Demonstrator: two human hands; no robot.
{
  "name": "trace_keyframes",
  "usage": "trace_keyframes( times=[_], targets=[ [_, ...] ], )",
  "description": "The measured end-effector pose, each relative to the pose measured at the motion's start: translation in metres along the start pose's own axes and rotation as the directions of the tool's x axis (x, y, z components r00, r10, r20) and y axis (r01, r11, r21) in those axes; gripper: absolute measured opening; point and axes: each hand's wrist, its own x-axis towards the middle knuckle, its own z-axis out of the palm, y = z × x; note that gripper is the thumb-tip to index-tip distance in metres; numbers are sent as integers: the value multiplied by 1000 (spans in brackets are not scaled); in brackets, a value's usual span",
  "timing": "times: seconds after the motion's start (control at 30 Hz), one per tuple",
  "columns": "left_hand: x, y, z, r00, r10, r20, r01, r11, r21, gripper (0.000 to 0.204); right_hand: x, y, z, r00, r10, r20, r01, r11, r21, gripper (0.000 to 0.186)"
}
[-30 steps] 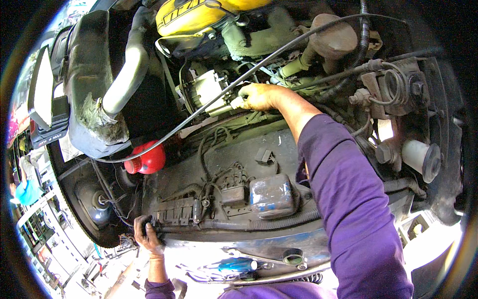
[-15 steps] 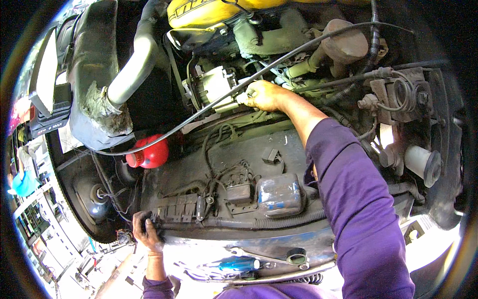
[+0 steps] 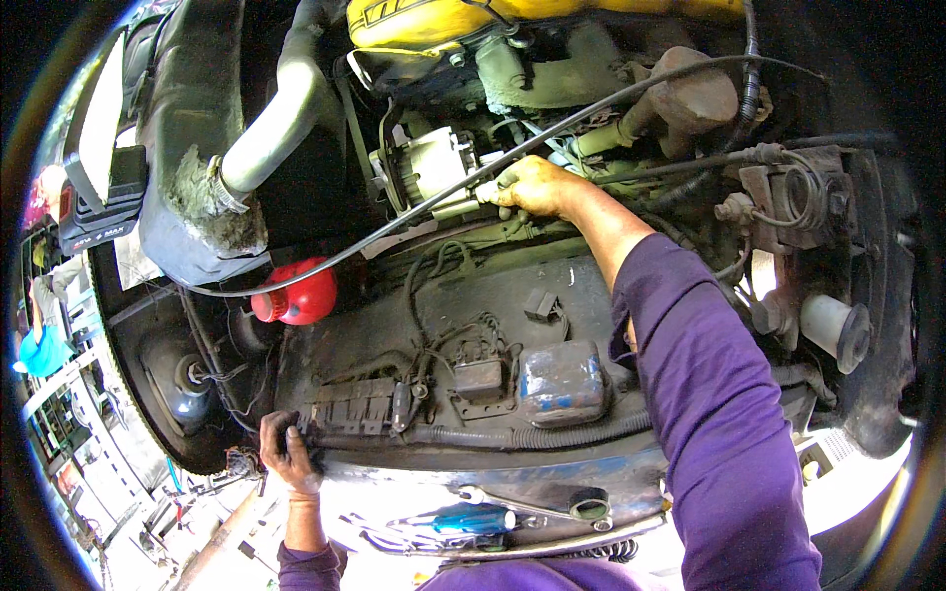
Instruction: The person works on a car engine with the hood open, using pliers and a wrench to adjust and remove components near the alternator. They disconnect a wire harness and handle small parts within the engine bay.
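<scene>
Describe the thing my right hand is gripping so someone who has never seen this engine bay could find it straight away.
Start at the yellow engine cover at the top of the bay, then drop to the grey metal alternator-like unit just below it. The right hand grips a thin black cable there. Unlike the short tangled wires nearby, it sweeps in one long arc across the whole bay, passing above the round red cap.

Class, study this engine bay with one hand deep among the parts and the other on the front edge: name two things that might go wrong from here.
1. The right hand grips near a long black cable among tight, grimy parts; a slip might knock the knuckles on metal.
2. A blue-handled screwdriver and a wrench lie loose on the front ledge, near the left hand holding the edge; a nudge might drop them.
</scene>
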Motion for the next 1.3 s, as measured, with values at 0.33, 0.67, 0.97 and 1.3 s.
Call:
trace_keyframes(
  times=[0.33, 0.67, 0.97, 1.3],
  targets=[
    [1, 3, -1, 999, -30, 25, 30, 1000, 0, 28, 1, 0, -1, 999, 40, 29, -41, 999, 32, 28],
    [-1, 0, -1, 1000, -22, 1, 22, 1000, 19, 26, -2, -8, -3, 999, -49, 11, 50, 937, -346, 49],
    [1, 2, -1, 999, -48, 23, 47, 999, 26, 31, -11, -19, 16, 992, -94, -81, 44, 878, -477, 51],
    [4, 4, 0, 999, -8, 32, 7, 1000, 24, 25, -10, -25, 22, 993, -98, -72, 33, 788, -615, 43]
  ],
)
